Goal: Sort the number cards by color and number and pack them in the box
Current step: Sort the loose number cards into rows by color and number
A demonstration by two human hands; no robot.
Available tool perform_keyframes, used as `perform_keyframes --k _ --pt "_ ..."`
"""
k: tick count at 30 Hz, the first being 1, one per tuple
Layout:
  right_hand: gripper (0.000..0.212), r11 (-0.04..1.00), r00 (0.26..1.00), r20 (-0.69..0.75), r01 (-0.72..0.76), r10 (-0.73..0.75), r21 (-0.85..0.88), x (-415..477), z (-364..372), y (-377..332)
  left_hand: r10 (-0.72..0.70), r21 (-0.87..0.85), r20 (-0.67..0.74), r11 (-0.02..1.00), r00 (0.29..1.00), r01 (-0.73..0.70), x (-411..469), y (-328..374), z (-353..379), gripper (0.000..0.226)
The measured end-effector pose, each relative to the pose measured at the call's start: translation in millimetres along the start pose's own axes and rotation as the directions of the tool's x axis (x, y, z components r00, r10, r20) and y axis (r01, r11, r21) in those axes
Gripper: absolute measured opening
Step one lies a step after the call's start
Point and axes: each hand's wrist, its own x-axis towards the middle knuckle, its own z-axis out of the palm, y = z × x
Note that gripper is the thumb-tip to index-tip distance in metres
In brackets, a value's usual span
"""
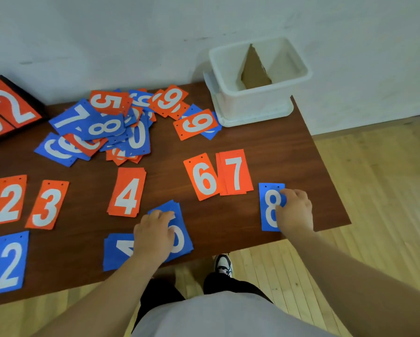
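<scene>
Far left, a scoreboard [7, 110] with a big orange 2 pokes in at the back of the table [228, 215]. In front of it sits a row of sorted orange cards: orange 2 [8, 200], then orange 3 [47, 205] just beside it, with a blue 2 [8, 263] below them near the front edge. Behind the row there's a messy pile [102, 127] of mixed blue and orange cards, all overlapping.

Moving right, orange 4 [127, 192] lies on its own, looks like a small stack. Below it is blue 4 [116, 249], partly covered by the left wrist. The left hand [153, 235] lies on a tilted blue stack [183, 224]; its grip is loose, fingers laid out flat on top, just pressing. The digit is mostly hidden, can't tell if it's a 5 or 6.

Next come orange 6 [203, 177] and orange 7 [235, 172], touching side by side. Behind them, an orange 9 [195, 124] lies over a blue card.

The right hand [295, 210] is on the right edge of blue 8 [269, 207], near the table's right corner. Fingers are bent with tips on the card, but its grip is hard to read: pinching or just pressing, can't tell.

The white box [252, 103] stands at the back right corner, well apart from both hands, with a cardboard divider [255, 71] inside.
</scene>
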Motion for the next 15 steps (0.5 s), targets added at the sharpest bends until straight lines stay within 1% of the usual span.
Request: perform_keyframes --k 2,4,6,9,11,13,15 --pt "0.047 0.998 0.998 -0.022 0.064 -0.064 -0.019 -10.2 3.6 -13.8 -0.008 -0.039 -0.006 0.999 1.000 0.008 -3.0 -1.4 -4.1 0.043" --pt "0.045 0.983 0.983 -0.004 0.185 -0.185 -0.005 -24.7 12.0 -36.1 -0.031 -0.088 -0.017 0.996 0.999 0.029 -7.8 -8.1 -9.4 0.046" --pt "0.044 0.956 0.954 0.058 0.294 -0.293 -0.005 -41.6 24.0 -65.2 -0.057 -0.117 -0.026 0.992 0.998 0.053 -14.4 -22.8 -14.7 0.049" --pt "0.045 0.903 0.892 0.168 0.430 -0.421 -0.018 -67.3 44.6 -113.1 -0.116 -0.135 -0.061 0.985 0.991 0.107 -24.9 -57.9 -26.2 0.052" --pt "0.047 0.857 0.835 0.231 0.515 -0.499 -0.008 -84.0 60.1 -143.5 -0.143 -0.126 -0.075 0.983 0.987 0.133 -30.8 -87.2 -35.3 0.055" --pt "0.049 0.785 0.750 0.314 0.620 -0.583 -0.024 -100.8 79.3 -171.5 -0.158 -0.099 -0.043 0.983 0.986 0.153 -35.7 -118.2 -41.3 0.064" --pt "0.051 0.704 0.659 0.433 0.706 -0.615 -0.075 -119.6 101.9 -196.1 -0.133 -0.067 0.009 0.989 0.991 0.133 -41.2 -146.1 -42.8 0.074"
